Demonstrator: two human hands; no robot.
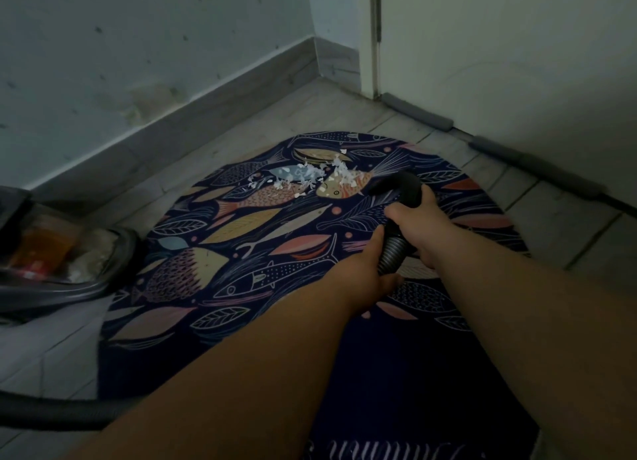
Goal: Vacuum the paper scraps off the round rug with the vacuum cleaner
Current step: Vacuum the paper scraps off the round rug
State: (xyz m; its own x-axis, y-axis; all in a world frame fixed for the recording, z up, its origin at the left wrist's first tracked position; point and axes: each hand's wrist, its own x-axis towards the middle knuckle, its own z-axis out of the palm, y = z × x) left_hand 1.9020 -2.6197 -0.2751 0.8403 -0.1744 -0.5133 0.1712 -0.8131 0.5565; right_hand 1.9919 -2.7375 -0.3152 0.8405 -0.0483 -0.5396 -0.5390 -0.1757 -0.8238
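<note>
Nearest, the vacuum hose [51,413] crosses the tiled floor [551,218] at the near left, and its run from there up to the hands is hidden behind the left forearm. Both hands hold it over the right half of the round rug [241,239]. The left hand [362,270] is wrapped round the ribbed part from below, and the right hand [427,225], just beyond it, is curled over the rigid curved end piece [401,185]. That split suits the tool: the ribbed hose is light and floppy and will kink or spring sideways if held alone, while the stiff bend gives the aim, so the far hand steers and the near one takes the slack. The mouth of the end piece faces away and is lost in the dim light; it seems to carry no floor head, though I cannot be sure. Just left of and beyond it lie the paper scraps [310,178], a loose white scatter across the fish pattern on the far part of the rug. They are very light, apt to fly if the nozzle sweeps fast. The canister [69,252] sits at the left, cut off by the frame. Farthest, a draught excluder [420,113] lines the foot of the door [517,63].
</note>
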